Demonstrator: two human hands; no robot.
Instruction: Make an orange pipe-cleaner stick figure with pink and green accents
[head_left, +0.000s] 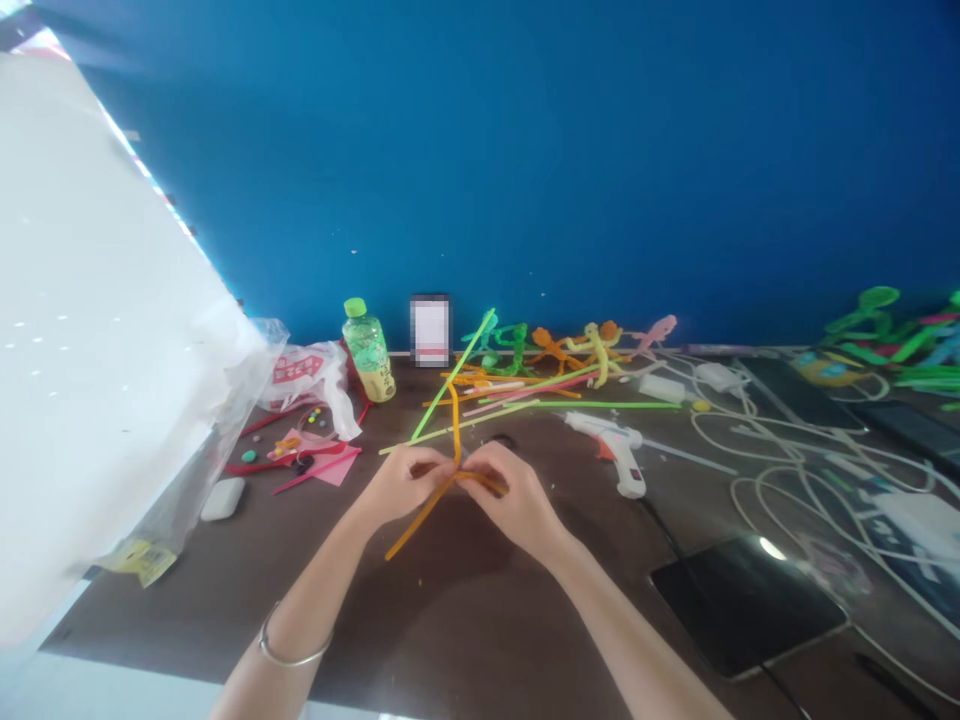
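Both my hands meet over the middle of the dark table, pinching bent orange pipe cleaners [421, 522] where they cross. My left hand [403, 482] is closed on them from the left, thumb and forefinger together. From the other side my right hand [517, 492] grips them, a short orange end curling under its fingers. One strand stands up from the crossing and another slants down to the left. The exact join between the fingertips is partly hidden. Just behind lie loose green, yellow, orange and pink pipe cleaners [551, 405].
A white glue gun [624, 455] lies to the right, near a black tablet [750, 600] and tangled white cables [757, 490]. Pipe-cleaner figures [598, 350] line the blue wall. At left are a green-capped bottle [369, 355], plastic bags [307, 375] and a white case [223, 498].
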